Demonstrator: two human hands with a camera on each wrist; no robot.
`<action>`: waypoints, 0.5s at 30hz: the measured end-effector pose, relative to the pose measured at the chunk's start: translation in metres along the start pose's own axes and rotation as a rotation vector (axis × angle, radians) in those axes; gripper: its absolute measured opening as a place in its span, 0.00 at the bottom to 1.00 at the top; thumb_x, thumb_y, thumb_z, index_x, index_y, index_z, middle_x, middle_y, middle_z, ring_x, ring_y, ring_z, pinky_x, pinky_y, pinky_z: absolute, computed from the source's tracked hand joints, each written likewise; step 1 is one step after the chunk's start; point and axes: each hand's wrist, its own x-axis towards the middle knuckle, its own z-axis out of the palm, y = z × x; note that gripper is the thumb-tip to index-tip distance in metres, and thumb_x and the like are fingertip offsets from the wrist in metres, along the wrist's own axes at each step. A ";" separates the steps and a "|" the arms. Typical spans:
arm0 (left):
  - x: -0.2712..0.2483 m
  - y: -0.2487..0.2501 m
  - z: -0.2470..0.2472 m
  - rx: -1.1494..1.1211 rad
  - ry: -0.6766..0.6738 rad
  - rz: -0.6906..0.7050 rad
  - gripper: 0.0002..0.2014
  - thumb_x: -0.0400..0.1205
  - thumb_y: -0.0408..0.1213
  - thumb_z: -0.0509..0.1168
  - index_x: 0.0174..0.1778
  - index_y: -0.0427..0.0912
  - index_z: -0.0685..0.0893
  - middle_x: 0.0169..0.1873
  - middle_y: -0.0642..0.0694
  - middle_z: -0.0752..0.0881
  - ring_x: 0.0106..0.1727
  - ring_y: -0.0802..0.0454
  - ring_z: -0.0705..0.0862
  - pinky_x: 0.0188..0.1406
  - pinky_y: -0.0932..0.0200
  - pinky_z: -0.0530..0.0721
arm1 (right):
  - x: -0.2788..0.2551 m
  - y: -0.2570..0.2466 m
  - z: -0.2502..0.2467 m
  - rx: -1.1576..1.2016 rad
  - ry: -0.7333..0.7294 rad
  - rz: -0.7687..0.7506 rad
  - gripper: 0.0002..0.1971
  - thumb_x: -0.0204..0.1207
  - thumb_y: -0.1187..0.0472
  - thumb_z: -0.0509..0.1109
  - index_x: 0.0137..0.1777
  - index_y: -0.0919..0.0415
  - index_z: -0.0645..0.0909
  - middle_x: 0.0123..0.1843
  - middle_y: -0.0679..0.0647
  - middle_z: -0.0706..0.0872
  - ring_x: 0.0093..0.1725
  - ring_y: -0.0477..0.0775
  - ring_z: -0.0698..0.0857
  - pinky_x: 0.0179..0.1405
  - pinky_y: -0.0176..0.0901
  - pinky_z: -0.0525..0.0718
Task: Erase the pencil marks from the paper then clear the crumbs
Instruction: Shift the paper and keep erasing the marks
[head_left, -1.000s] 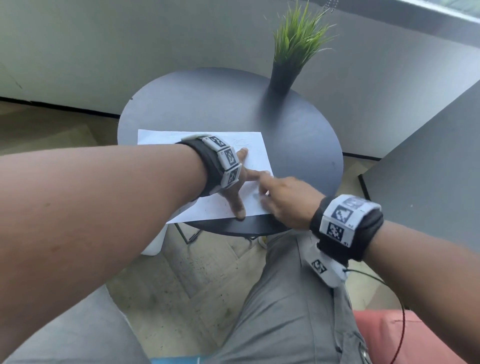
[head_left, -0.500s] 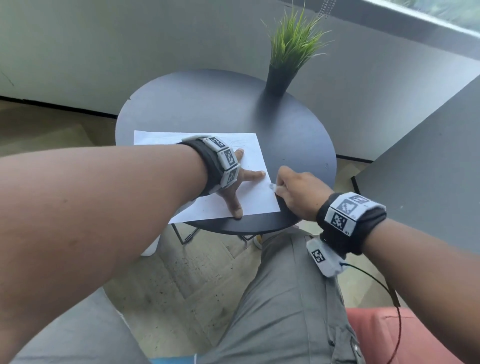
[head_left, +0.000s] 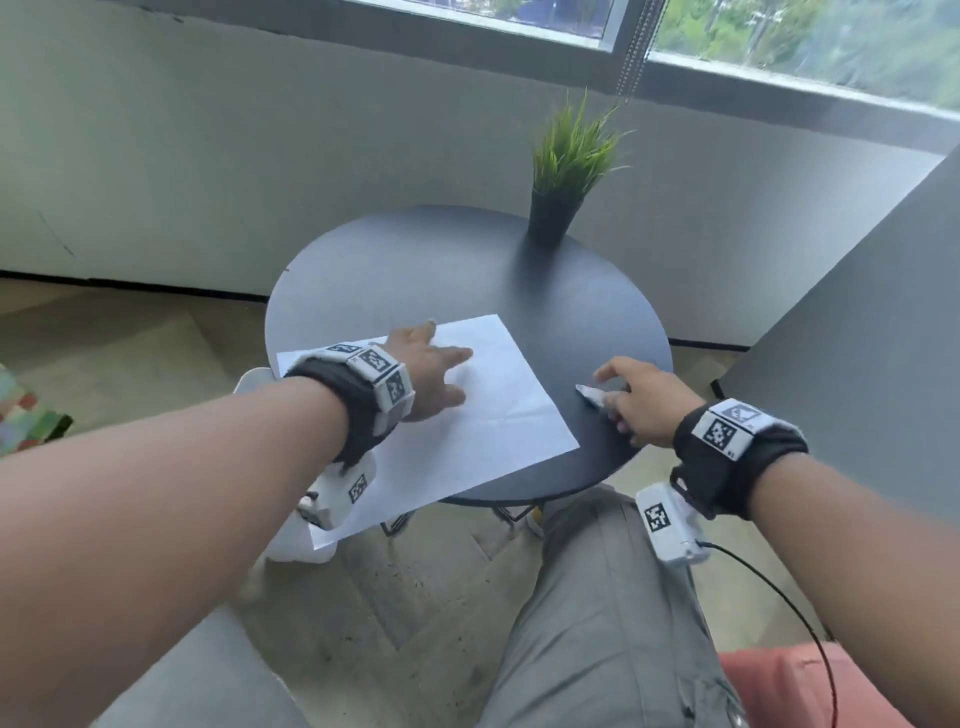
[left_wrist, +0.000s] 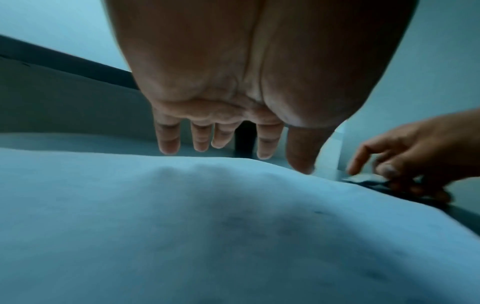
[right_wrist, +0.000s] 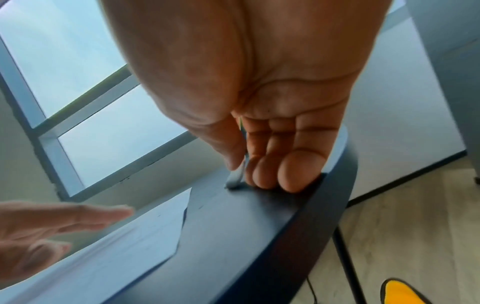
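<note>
A white sheet of paper (head_left: 498, 415) lies on the front left of a round dark table (head_left: 467, 270), its near corner hanging over the edge. My left hand (head_left: 441, 358) is spread flat over the sheet's upper left part with straight fingers (left_wrist: 168, 142); I cannot tell whether it touches. To the right of the paper, my right hand (head_left: 618, 389) rests on the bare table and pinches a small white eraser (head_left: 589, 396) between thumb and fingers. In the right wrist view the eraser (right_wrist: 235, 178) touches the tabletop (right_wrist: 259, 226). Faint specks dot the paper (left_wrist: 207, 226).
A potted grass plant (head_left: 571, 171) stands at the table's back edge. A grey panel (head_left: 857, 338) rises close on the right. My knee in grey trousers (head_left: 597, 597) is under the table's front edge, and a white object (head_left: 291, 551) sits on the floor at the left.
My right hand has left the paper with the eraser and moved right onto the bare table. My left hand has slid toward the sheet's far left, and the paper has turned.
</note>
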 end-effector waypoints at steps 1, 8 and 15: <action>0.002 -0.014 0.000 -0.016 0.014 -0.049 0.30 0.86 0.55 0.59 0.85 0.59 0.59 0.86 0.38 0.51 0.85 0.37 0.54 0.80 0.47 0.58 | 0.002 0.001 -0.002 -0.047 0.022 0.017 0.14 0.79 0.57 0.65 0.64 0.47 0.77 0.51 0.58 0.86 0.42 0.60 0.85 0.42 0.51 0.88; -0.023 -0.071 0.008 0.035 -0.012 -0.243 0.36 0.75 0.65 0.68 0.77 0.54 0.71 0.69 0.42 0.72 0.70 0.36 0.75 0.69 0.49 0.75 | -0.038 -0.026 0.021 -0.124 -0.058 -0.102 0.07 0.77 0.47 0.67 0.53 0.44 0.79 0.53 0.51 0.83 0.54 0.55 0.81 0.52 0.46 0.78; -0.057 -0.088 0.021 -0.164 0.035 -0.367 0.34 0.77 0.63 0.68 0.74 0.48 0.71 0.67 0.42 0.80 0.64 0.40 0.81 0.58 0.52 0.81 | -0.062 -0.061 0.056 -0.142 -0.114 -0.228 0.10 0.78 0.49 0.67 0.56 0.50 0.80 0.54 0.48 0.84 0.53 0.52 0.82 0.53 0.44 0.80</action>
